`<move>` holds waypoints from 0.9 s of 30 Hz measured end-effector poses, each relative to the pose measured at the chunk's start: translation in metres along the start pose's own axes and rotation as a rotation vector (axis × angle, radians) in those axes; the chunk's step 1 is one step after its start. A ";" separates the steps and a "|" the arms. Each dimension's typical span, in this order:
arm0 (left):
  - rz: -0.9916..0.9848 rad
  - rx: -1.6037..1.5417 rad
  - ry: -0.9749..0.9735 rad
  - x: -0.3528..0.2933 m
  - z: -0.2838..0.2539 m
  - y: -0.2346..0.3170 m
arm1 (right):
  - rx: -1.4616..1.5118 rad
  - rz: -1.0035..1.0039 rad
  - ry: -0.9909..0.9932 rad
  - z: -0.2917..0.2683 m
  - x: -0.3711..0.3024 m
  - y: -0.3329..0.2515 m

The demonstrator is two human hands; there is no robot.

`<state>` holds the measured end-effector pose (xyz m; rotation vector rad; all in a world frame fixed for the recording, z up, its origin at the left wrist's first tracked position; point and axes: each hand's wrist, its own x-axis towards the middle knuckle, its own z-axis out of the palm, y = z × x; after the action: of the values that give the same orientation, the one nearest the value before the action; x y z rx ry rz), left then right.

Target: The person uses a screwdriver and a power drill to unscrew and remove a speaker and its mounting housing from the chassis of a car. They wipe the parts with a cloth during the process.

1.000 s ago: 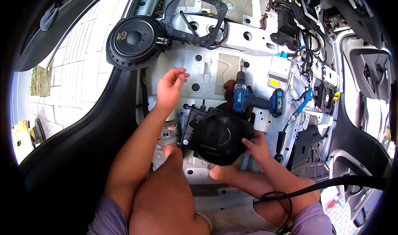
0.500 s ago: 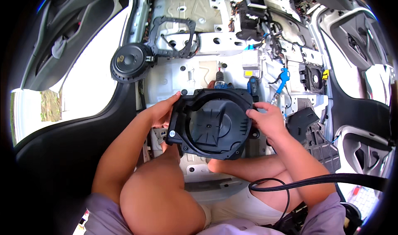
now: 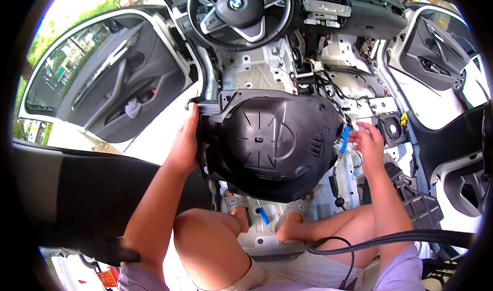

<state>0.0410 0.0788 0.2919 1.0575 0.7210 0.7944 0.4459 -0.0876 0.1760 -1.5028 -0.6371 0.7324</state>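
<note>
A large black plastic speaker housing (image 3: 287, 132) is raised in front of me, its round hollow facing up toward me. My left hand (image 3: 189, 137) is closed on the housing's left edge, with the thumb on top and the other fingers hidden beneath. Off the right side of the housing is my right hand (image 3: 367, 139), holding nothing, its fingers apart and slightly bent. Close to those fingertips lies a blue air blow gun (image 3: 344, 137), partly covered by the housing.
A steering wheel (image 3: 240, 13) is ahead. A blue-handled screwdriver (image 3: 263, 214) lies on the bare metal floor near my feet. To the right are another speaker (image 3: 394, 128) and dark plastic panels (image 3: 418, 201). A black cable (image 3: 400, 237) crosses my right forearm.
The housing has risen closer to me. My right hand has let go of it and moved off to the right. The view has tilted up, bringing the steering wheel into sight.
</note>
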 end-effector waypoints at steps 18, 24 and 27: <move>0.169 -0.495 0.411 -0.097 0.009 -0.085 | -1.057 -0.177 0.085 -0.088 0.049 0.220; 0.064 -0.524 0.563 -0.085 0.013 -0.078 | -1.244 -0.234 -0.673 0.044 -0.030 0.124; 0.103 -0.587 0.442 -0.075 0.019 -0.079 | -1.396 -0.137 -0.798 0.048 -0.038 0.142</move>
<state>0.0343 -0.0152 0.2340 0.3893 0.7381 1.2566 0.3797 -0.0950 0.0369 -2.3238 -2.1354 0.7912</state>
